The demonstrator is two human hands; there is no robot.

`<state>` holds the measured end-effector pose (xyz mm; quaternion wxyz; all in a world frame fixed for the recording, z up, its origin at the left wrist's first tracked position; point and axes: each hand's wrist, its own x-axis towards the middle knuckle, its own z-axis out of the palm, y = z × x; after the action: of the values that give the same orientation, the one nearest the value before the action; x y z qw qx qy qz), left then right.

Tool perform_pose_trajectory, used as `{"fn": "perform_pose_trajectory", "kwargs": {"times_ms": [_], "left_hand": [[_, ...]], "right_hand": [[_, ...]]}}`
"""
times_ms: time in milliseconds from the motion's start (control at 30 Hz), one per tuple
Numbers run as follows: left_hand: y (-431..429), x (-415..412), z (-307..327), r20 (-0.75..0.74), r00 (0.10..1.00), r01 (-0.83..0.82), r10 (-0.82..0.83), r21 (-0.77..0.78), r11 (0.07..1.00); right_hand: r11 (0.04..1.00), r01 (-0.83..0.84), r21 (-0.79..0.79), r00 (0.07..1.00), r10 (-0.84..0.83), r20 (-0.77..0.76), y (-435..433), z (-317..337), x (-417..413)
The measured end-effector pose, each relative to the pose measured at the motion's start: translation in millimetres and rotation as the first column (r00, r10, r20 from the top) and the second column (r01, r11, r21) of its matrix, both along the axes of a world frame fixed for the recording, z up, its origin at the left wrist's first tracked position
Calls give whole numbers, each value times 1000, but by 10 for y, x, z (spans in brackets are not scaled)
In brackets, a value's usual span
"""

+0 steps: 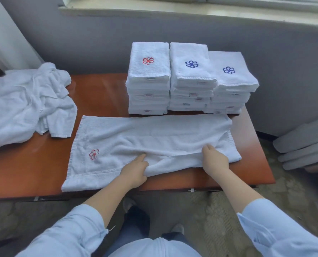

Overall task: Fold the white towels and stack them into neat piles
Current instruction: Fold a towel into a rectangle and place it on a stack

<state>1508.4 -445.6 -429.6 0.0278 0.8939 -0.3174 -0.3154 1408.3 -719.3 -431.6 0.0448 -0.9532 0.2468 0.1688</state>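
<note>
Towel [154,134]: white, lies spread on the red-brown table [102,93], long axis left to right, parallel to the near table edge. Its red flower emblem [94,154] faces up at the left end. The left near corner hangs slightly over the table edge. The right end is already partly doubled over.

Grip: both hands are on the near long edge, right of the towel's middle. The left hand [135,170] pinches a bunched fold of the hem, index finger lying out over the cloth. The right hand [215,160] holds the same raised edge nearer the right end, fingers curled over it. Between them the edge is lifted and rucked.

Judgement: the rest of the towel lies away from the grip, toward the far side, so the lengthwise fold should go forward. The left end is out of reach of either hand and may lag.

Pose: both forearms reach forward, roughly parallel.

Behind, just beside the far edge: three stacks of folded towels [190,93]. Far left: a heap of unfolded towels [28,104].
</note>
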Motion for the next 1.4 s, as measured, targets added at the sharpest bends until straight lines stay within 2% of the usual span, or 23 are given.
{"fn": "perform_pose_trajectory", "kwargs": {"times_ms": [133, 233, 300, 400, 500, 700, 767, 933, 1067, 1167, 1233, 1400], "left_hand": [[32, 83, 37, 36, 999, -19, 21, -67, 998], [35, 71, 102, 59, 998, -4, 5, -21, 1000], [17, 8, 159, 39, 998, 39, -41, 67, 997], [-34, -147, 227, -22, 991, 136, -134, 216, 967], [-79, -305, 282, -44, 982, 189, -185, 329, 925], [-26, -563, 272, -20, 979, 192, -205, 446, 874], [-3, -627, 264, -17, 979, 187, -204, 472, 861], [20, -701, 254, -5, 979, 176, -202, 516, 839], [-4, -648, 301, 117, 988, 48, -105, 413, 909], [-35, -549, 330, 274, 962, -85, 19, 232, 969], [-69, -457, 358, 357, 932, -118, 58, 149, 982], [-178, -198, 385, 439, 896, -109, 64, 77, 991]], "right_hand": [[998, 38, -40, 989, -32, 144, 2, 44, -100], [990, -27, -142, 994, 42, 100, 32, 126, -184], [988, -57, -143, 995, 67, 69, 48, 197, -254], [988, -103, -116, 995, 100, -28, 82, 291, -401], [991, -121, -48, 975, 110, -191, 115, 331, -590], [990, -100, 99, 899, 133, -418, 243, 328, -892], [985, -58, 162, 888, 125, -442, 281, 323, -959], [983, 58, 174, 933, 9, -359, 287, 318, -1126], [914, 251, 318, 963, -202, -181, 202, 284, -1172], [939, 232, 254, 963, -258, 73, 90, 337, -1105], [956, 206, 207, 950, -247, 192, 36, 394, -1025], [972, 197, 131, 922, -229, 313, -69, 474, -768]]}}
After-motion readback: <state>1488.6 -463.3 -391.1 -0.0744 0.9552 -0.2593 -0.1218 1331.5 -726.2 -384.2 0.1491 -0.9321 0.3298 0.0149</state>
